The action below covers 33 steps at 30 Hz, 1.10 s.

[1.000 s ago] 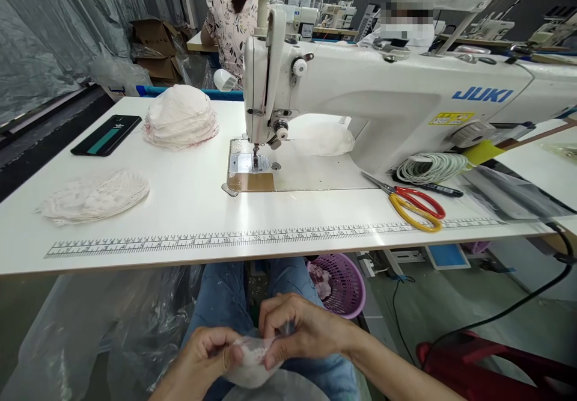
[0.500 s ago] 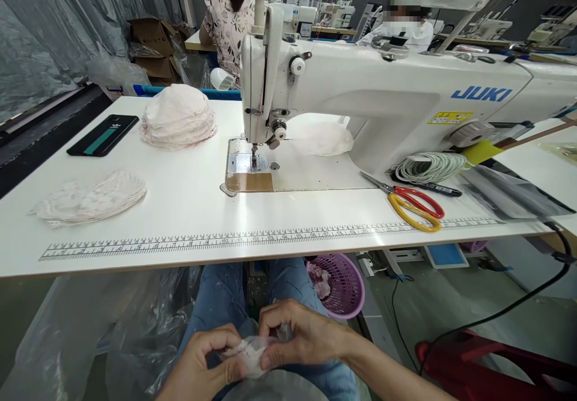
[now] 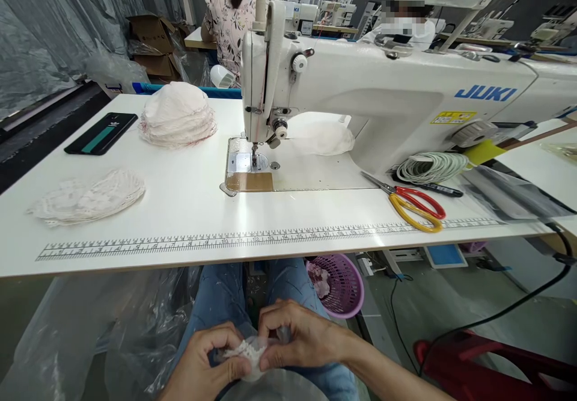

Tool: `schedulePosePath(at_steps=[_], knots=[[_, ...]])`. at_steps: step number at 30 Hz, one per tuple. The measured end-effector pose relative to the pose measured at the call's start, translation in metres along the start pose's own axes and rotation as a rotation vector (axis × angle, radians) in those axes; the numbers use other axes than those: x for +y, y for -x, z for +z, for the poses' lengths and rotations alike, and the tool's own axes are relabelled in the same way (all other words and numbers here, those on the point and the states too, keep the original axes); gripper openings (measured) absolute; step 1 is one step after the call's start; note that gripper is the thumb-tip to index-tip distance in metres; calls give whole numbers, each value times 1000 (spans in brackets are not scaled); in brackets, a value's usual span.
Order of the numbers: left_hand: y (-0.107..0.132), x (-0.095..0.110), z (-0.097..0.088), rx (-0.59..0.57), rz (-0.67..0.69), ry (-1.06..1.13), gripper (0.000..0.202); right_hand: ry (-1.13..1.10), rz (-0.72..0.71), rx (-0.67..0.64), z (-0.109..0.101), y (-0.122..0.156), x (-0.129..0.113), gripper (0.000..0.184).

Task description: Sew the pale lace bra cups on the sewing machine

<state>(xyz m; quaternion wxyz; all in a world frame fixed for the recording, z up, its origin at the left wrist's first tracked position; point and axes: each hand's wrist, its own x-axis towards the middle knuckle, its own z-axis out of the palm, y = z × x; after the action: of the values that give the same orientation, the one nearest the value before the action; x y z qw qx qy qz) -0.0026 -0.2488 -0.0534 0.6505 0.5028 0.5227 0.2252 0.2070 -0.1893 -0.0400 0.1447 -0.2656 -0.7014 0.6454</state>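
Both my hands are low in my lap, below the table's front edge. My left hand point(image 3: 205, 365) and my right hand point(image 3: 303, 336) pinch a small white lace fabric piece point(image 3: 247, 352) between their fingertips. A clear plastic bag point(image 3: 274, 388) lies under them on my jeans. On the white table point(image 3: 288, 214) stands the white JUKI sewing machine point(image 3: 360, 94), its needle over the metal plate point(image 3: 246, 163). A stack of white padded cups point(image 3: 177, 115) and a flat pile of lace pieces point(image 3: 88, 196) lie on the table's left side.
A black phone point(image 3: 100, 134) lies at the far left. Red-and-yellow scissors point(image 3: 412, 204) and a coiled white cord point(image 3: 430, 166) sit right of the machine. A purple basket point(image 3: 340, 285) stands under the table. Plastic sheeting point(image 3: 81, 335) hangs at my left. Another person point(image 3: 231, 19) sits at a machine behind.
My fingers have worked the lace piece a little; it sits slightly lower and more gathered between my hands. The view has shifted slightly; nothing on the table has moved.
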Motion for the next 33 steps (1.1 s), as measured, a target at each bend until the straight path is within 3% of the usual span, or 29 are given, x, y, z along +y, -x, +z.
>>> schedulePosePath(at_steps=[7,11,19,33], knots=[[-1,2,-3,-28,-59,62,44,6,-15,-1,-1,-3,-6,40],[0,4,0,35,-100,133,43,56,19,-12,-3,-2,-8,42],[3,1,-3,27,-243,371,44,-52,13,-57,-11,8,7,45],[7,7,0,67,-295,325,45,-186,-109,-133,-11,19,21,39]])
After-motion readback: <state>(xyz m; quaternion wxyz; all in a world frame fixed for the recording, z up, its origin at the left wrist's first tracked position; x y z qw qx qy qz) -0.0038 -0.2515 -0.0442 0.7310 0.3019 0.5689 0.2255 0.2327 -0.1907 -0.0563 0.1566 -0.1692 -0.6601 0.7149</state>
